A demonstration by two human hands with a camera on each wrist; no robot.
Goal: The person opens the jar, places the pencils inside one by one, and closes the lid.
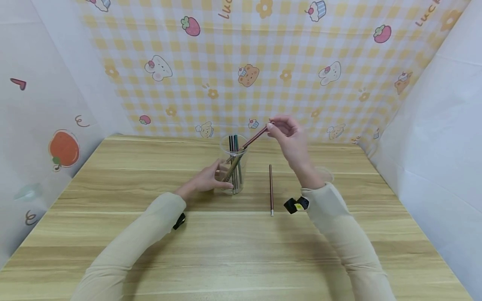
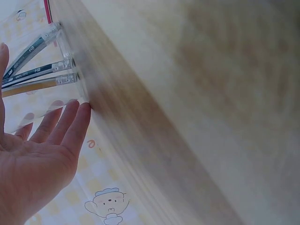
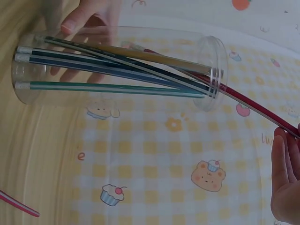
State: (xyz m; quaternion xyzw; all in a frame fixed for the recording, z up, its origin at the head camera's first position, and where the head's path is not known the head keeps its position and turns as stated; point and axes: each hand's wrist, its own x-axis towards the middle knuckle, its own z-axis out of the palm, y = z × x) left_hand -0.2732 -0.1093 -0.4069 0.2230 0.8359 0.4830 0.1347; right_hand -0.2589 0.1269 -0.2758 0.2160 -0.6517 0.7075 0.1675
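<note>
My left hand [image 1: 205, 177] grips a clear cylindrical jar [image 1: 244, 169], thumb at its front and fingers round the back. The jar stands upright on the table. Several pencils [image 3: 117, 88], dark, blue, green and gold, lean inside it; in the left wrist view some pencils [image 2: 33, 49] show clear end caps and HB lettering. Above and to the right of the jar, my right hand [image 1: 291, 140] pinches the upper end of a red pencil [image 1: 257, 136]. That pencil slants through the jar's mouth, its lower end inside among the others.
Another red pencil [image 1: 271, 190] lies on the wooden table [image 1: 226, 259] right of the jar, its white end toward me. A clear round lid [image 1: 325, 173] lies beyond my right wrist, partly hidden by it. A yellow checked cloth [image 1: 226, 54] hangs behind the table.
</note>
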